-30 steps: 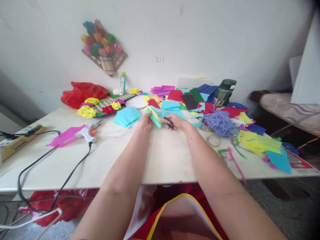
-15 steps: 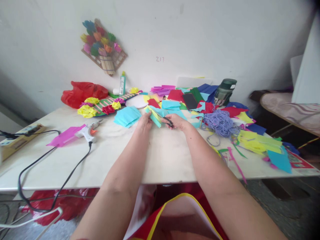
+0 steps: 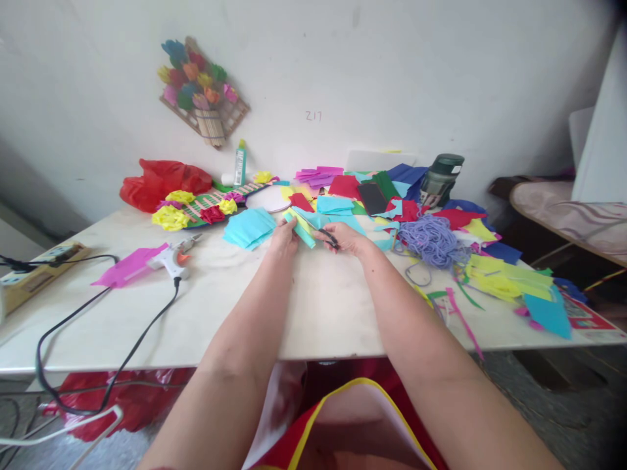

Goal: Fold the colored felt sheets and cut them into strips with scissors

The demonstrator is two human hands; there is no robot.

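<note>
At the middle of the table, my left hand (image 3: 285,239) is closed on a folded strip of yellow-green paper (image 3: 304,231). My right hand (image 3: 345,239) grips a pair of scissors (image 3: 331,240) by dark handles, its blades lying against the paper's upper right side. How far the blades are parted is too small to tell. A stack of light-blue paper (image 3: 249,228) lies just left of my left hand. More light-blue paper (image 3: 334,205) is spread behind both hands.
On the left are a glue gun (image 3: 171,262) with its black cord, magenta paper (image 3: 134,264) and a power strip (image 3: 42,274). Purple yarn (image 3: 431,241), a dark bottle (image 3: 442,179) and yellow paper scraps (image 3: 504,277) lie right. A flower-decorated board (image 3: 215,202) sits back left.
Very little differs. Both hands stay in place on the paper and scissors, with only a slight shift of the yellow-green strip.
</note>
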